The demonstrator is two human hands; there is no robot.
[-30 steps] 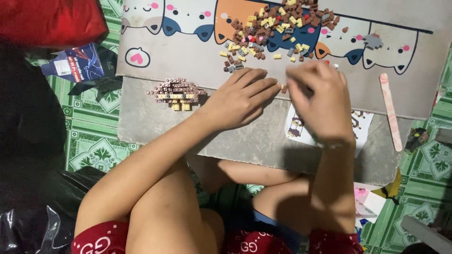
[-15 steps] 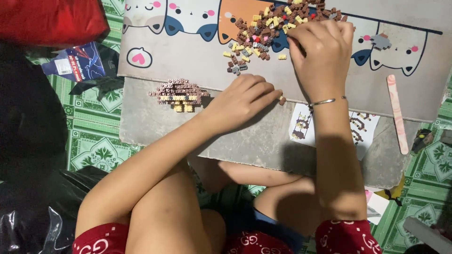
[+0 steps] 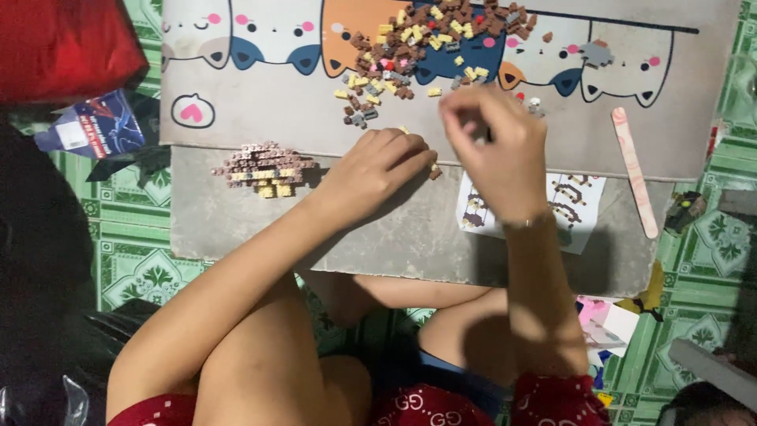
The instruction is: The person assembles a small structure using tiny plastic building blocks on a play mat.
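Green patterned floor tiles surround a low grey surface [image 3: 394, 244] covered at its far half by a mat [image 3: 694, 102] printed with cartoon cats. On the mat lies a loose pile of tiny building bricks [image 3: 426, 47], brown, yellow, grey and pink. A partly built brick panel [image 3: 264, 168] sits on the bare surface at the left, well apart from both hands. A printed instruction sheet [image 3: 579, 209] lies under the right wrist; a pink flat stick [image 3: 633, 170] lies to its right.

Step in hand, as judged: picking and fitting single bricks between pile and sub-assembly.

Right hand [image 3: 497, 150]: fingers pinched nearly closed just below the pile; whether a brick sits between the tips cannot be told, blurred.
Left hand [image 3: 374, 170]: fingers curled, resting knuckles-up on the surface at the mat's edge; a small brown piece [image 3: 435, 171] shows beside the fingertips; a grip on it cannot be confirmed.

Next move likely calls for a fine pinch and exact stud alignment before pressing.
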